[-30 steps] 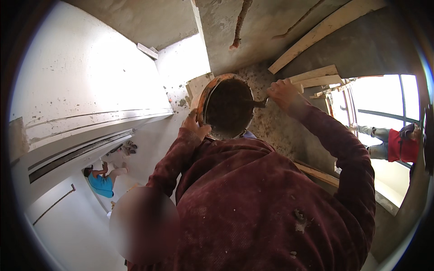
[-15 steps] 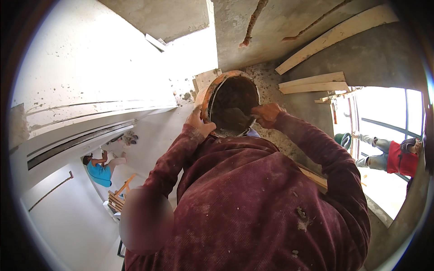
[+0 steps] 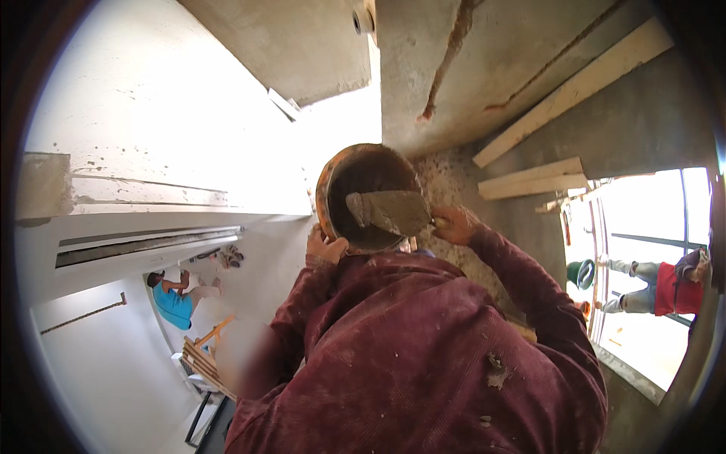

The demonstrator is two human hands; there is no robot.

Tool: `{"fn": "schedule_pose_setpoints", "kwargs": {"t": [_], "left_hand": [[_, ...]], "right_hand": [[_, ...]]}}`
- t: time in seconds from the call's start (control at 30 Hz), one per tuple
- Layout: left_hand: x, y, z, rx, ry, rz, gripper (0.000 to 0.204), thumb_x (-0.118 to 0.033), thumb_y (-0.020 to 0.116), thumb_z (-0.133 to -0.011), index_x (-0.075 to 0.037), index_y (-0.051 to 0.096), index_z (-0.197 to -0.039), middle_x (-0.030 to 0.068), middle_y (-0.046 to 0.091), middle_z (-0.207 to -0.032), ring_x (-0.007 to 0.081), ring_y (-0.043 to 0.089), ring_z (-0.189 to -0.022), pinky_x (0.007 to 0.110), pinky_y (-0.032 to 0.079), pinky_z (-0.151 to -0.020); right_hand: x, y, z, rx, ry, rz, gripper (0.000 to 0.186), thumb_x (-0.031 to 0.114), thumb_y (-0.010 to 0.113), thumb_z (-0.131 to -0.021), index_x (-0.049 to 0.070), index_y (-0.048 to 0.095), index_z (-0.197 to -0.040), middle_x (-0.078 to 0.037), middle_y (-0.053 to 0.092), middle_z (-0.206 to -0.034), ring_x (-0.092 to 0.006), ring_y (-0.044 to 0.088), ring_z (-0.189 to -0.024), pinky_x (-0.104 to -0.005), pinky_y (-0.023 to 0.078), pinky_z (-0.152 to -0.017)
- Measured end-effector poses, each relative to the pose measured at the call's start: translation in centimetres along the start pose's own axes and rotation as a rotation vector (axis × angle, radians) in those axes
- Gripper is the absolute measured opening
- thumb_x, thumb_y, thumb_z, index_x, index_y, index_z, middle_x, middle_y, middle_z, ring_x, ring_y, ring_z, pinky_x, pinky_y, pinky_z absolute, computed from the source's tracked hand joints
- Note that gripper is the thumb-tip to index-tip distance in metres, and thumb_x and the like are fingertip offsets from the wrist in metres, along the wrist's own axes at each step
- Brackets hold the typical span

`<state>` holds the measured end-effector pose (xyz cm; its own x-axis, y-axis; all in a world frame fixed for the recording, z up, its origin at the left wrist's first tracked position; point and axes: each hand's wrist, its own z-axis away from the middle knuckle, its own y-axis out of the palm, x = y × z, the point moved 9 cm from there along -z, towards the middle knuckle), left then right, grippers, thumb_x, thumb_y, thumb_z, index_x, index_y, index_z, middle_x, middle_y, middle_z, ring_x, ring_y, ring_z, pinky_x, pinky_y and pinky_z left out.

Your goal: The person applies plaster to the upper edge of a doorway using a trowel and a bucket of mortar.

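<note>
An orange, mortar-stained bucket (image 3: 325, 200) is tilted toward me in front of my chest, dark inside. My left hand (image 3: 327, 245) grips its near left rim, fingers outside. In my right hand (image 3: 456, 225) is the handle of a trowel (image 3: 393, 213), mostly hidden by the fingers. The trowel's blade lies across the bucket's mouth, loaded with grey wet mortar that also hangs over its left end.
Planks (image 3: 533, 179) lean at the right by a grey plastered wall. A person in blue (image 3: 172, 303) is at the far left, near a wooden chair-like frame (image 3: 203, 363). Through the right opening, a person in red (image 3: 677, 287) stands near a green bucket (image 3: 581, 274).
The trowel has come up out of the bucket, its blade now carrying mortar. Bucket and hands sit lower and slightly left in view.
</note>
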<state>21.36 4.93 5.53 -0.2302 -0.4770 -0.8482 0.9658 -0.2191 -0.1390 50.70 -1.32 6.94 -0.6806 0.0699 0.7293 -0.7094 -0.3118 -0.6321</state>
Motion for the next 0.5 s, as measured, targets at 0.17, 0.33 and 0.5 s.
{"fn": "schedule_pose_setpoints", "kwargs": {"t": [0.17,0.33,0.5], "left_hand": [[-0.8,-2.6,-1.1,0.031,0.231,-0.397,0.023,-0.015,0.067,-0.069,-0.003,0.055,-0.085,0.008,0.056,-0.074,0.0185,0.056,-0.063,0.031,0.047,-0.054],[-1.4,-5.2,-3.6,-0.058,0.469,-0.647,0.028,-0.023,0.078,-0.07,-0.009,0.058,-0.084,0.0123,0.054,-0.071,0.0288,0.058,-0.07,0.039,0.048,-0.063],[-11.3,-7.4,-2.5,-0.093,0.566,-0.639,0.028,-0.02,0.078,-0.069,-0.008,0.057,-0.082,0.0128,0.057,-0.072,0.0308,0.059,-0.07,0.041,0.048,-0.062]], "right_hand": [[1.7,-2.9,-1.2,-0.136,-0.202,0.121,0.051,0.043,0.062,-0.08,0.009,0.057,-0.118,-0.017,0.066,-0.095,-0.0329,0.063,-0.09,-0.0424,0.05,-0.077],[11.1,-9.9,-4.0,0.026,-0.048,0.178,0.043,0.036,0.066,-0.08,0.004,0.058,-0.107,-0.021,0.063,-0.094,-0.0373,0.061,-0.089,-0.0426,0.049,-0.077],[21.9,-20.3,-7.2,-0.175,-0.333,0.316,0.036,0.038,0.059,-0.083,0.006,0.057,-0.1,-0.019,0.063,-0.086,-0.0374,0.062,-0.083,-0.0454,0.048,-0.072]]}}
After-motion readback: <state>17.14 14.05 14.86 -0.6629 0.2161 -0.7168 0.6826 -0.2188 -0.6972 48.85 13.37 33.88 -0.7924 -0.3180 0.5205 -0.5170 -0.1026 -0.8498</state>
